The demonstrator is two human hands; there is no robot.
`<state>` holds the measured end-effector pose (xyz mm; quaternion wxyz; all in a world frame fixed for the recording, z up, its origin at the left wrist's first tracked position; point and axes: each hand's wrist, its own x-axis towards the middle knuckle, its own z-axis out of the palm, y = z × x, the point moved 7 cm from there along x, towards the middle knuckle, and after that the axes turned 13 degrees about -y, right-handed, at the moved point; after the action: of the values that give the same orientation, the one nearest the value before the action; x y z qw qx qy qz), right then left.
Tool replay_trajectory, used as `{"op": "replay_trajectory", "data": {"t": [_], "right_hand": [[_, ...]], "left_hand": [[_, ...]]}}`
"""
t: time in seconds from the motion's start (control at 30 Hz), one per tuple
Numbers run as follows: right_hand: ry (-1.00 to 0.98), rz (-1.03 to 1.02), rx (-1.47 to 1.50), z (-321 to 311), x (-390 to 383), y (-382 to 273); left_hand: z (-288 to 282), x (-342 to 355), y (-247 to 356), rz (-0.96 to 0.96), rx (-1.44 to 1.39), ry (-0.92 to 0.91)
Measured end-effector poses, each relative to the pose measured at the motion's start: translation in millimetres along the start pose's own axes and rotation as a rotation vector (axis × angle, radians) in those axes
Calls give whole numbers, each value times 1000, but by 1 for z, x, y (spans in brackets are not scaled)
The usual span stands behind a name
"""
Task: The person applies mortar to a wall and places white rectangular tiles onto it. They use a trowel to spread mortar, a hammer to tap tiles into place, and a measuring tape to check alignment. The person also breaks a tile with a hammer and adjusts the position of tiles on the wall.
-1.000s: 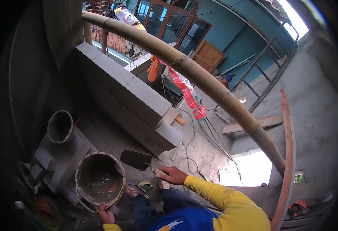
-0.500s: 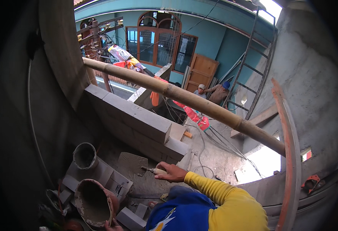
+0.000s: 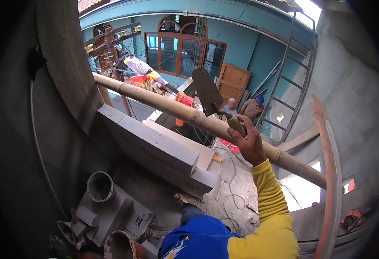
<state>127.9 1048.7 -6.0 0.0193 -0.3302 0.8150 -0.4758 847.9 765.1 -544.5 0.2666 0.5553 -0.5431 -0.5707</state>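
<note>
My right hand [image 3: 250, 140], in a yellow sleeve, is raised and closed around the wooden handle of a trowel [image 3: 207, 90]. The blade points up and left, across the view of the bamboo pole, with mortar smears near its neck. Left of and below this hand runs a low wall of pale grey blocks [image 3: 157, 140], with one block set on top at a step. At the lower edge a reddish bucket [image 3: 134, 247], coated inside with mortar, is partly cut off. My left hand is out of the picture.
A bamboo pole [image 3: 155, 103] crosses above the block wall. A smaller bucket [image 3: 100, 186] stands among loose blocks [image 3: 111, 211] at left. Cables [image 3: 230, 203] lie on the floor. A red-brown beam [image 3: 327, 172] stands at right. Two people [image 3: 252, 108] are beyond, near a ladder [image 3: 290, 82].
My right hand has lifted the trowel from low over the floor up to the pole's height. My left hand, earlier at the reddish bucket's rim, has left the view. The view has shifted.
</note>
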Motion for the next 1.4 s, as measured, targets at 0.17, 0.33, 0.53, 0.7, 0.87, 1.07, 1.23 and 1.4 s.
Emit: {"op": "replay_trajectory", "data": {"t": [0.17,0.33,0.53,0.7,0.87,1.07,1.23,1.4], "right_hand": [[73,59,-181,-54,85,56],[-7,100,-252,-70,190,115],[-506,348,-595,-8,246,260],[-937,566,-610,93,191,397],[-1138,723,-425,146,114,473],[-1181,848,-281,174,72,504],[-1327,908,-158,190,70,502],[-1325,933,-41,207,65,501]], "left_hand": [[53,17,-1,-218,-52,25],[100,22,27,-549,-684,215],[133,12,117,-675,-1061,547],[132,19,179,-702,-1005,588],[113,45,224,-703,-893,507],[98,92,266,-668,-571,482],[95,102,297,-640,-437,442],[117,138,307,-654,-252,177]]}}
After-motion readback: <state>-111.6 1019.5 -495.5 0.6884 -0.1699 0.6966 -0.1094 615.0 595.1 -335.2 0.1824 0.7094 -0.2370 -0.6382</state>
